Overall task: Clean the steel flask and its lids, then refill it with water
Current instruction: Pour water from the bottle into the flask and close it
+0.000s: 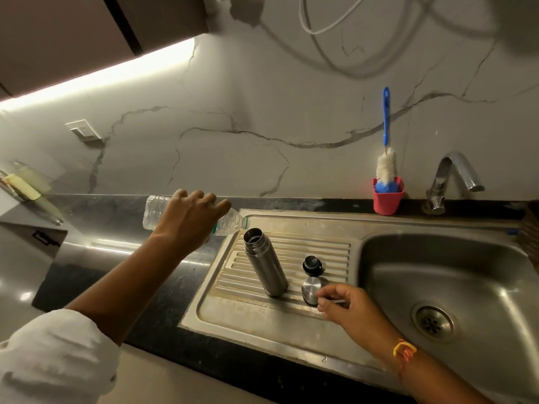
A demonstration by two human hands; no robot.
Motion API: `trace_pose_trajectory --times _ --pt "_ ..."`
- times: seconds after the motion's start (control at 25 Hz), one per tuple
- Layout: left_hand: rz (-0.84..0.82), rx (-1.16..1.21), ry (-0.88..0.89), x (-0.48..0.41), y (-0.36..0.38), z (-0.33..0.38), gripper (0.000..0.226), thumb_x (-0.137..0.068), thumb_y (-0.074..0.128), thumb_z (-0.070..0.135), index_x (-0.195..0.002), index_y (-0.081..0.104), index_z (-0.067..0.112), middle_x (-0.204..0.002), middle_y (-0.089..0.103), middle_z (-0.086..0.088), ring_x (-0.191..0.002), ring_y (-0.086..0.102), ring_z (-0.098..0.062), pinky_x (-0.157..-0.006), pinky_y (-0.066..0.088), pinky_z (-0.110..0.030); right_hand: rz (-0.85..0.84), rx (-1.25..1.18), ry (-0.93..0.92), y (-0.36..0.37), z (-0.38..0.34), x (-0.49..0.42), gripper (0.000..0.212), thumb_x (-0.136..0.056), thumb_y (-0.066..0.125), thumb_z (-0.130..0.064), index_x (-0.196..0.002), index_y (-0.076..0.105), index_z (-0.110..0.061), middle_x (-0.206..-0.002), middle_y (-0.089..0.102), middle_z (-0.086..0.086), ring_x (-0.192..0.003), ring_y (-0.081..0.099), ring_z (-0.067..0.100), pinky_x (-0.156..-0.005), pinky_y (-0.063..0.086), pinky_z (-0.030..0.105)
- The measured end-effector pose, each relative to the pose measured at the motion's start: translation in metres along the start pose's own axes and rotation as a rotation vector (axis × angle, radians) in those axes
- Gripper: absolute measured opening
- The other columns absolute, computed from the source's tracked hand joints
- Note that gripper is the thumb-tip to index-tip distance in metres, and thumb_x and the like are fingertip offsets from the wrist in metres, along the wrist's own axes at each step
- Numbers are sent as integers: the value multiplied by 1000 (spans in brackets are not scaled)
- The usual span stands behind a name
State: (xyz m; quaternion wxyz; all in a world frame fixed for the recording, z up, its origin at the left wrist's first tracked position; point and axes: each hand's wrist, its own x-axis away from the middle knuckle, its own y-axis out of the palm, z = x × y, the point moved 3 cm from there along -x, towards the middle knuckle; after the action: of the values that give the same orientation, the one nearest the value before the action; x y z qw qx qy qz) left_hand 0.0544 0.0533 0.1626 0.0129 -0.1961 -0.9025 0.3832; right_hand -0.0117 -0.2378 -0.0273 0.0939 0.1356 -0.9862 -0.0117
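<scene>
Left hand (186,220) fingers curl round ribbed clear plastic bottle (154,211), frame centre, over open steel flask (267,263). Right hand (353,307) fingers pinch domed steel lid (310,288).

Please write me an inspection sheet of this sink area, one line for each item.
Surface: steel drainboard beside sink basin, in dark counter.
Job's things: steel flask upright, open; black lid and steel lid beside it; plastic bottle tilted toward its mouth.
Clutter: bottle brush in red cup.
Hands: left hand grips bottle; right hand at steel lid, grip unclear.
Cables: white cable at top of view.
Surroundings: tap, marble wall, wall switch.
</scene>
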Motion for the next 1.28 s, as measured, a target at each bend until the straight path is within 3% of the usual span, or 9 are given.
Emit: trace_pose_trajectory --times 0.16,0.24,0.36,0.44,0.52,0.72,1.04,1.28 --pt "105 358 -245 22 0 4 83 -62 97 31 -133 57 13 -115 72 -15 -95 72 -37 -81 59 -53 -23 24 -22 -6 -18 1 14 -88 74 -14 -98 74 -23 -99 73 1 -93 71 16 -76 58 24" --pt "197 708 -446 35 -7 16 80 -68 94 30 -135 54 13 -117 69 -10 -96 69 -30 -80 59 -45 -10 52 -46 -8 -36 -2 18 -85 78 -22 -102 73 -26 -102 75 -5 -97 71 10 -86 58 28" --pt "295 1424 -675 53 -27 63 65 -77 87 22 -129 47 26 -115 60 13 -96 64 -3 -75 55 -16 -5 48 -115 -12 -80 -7 19 -83 79 -24 -101 72 -27 -100 76 -8 -97 71 6 -87 57 24" --pt "322 1718 -729 60 -37 103 60 -77 85 21 -125 49 32 -117 61 13 -102 65 -1 -80 58 -21 -39 63 -206 -15 -117 -8 22 -83 77 -25 -104 71 -28 -99 75 -12 -96 70 2 -80 56 17" --pt "265 1785 -683 61 -43 138 67 -75 88 25 -130 50 34 -121 63 12 -109 65 -4 -86 59 -26 -84 109 -302 -17 -145 -9 25 -82 78 -23 -105 70 -30 -101 74 -15 -99 68 -1 -82 56 19" --pt "141 1759 -568 41 -49 182 71 -74 90 20 -125 45 43 -116 59 23 -105 59 14 -81 51 -8 -150 371 -369 -26 -166 -12 28 -81 79 -22 -103 69 -37 -103 71 -18 -98 66 -2 -86 58 26" --pt "-20 1695 -351 23 -32 197 82 -71 91 33 -138 44 38 -126 61 17 -112 65 -8 -91 59 -27 -222 704 -356 -56 -170 -3 34 -86 74 -14 -113 70 -34 -105 63 -26 -93 62 -10 -75 49 5" --pt "-141 1748 -176 17 -32 199 71 -72 91 25 -128 51 40 -113 67 18 -107 67 -6 -89 59 -26 -303 973 -370 -65 -172 0 38 -90 70 -12 -123 67 -31 -119 66 -17 -94 58 -8 -74 43 -2"
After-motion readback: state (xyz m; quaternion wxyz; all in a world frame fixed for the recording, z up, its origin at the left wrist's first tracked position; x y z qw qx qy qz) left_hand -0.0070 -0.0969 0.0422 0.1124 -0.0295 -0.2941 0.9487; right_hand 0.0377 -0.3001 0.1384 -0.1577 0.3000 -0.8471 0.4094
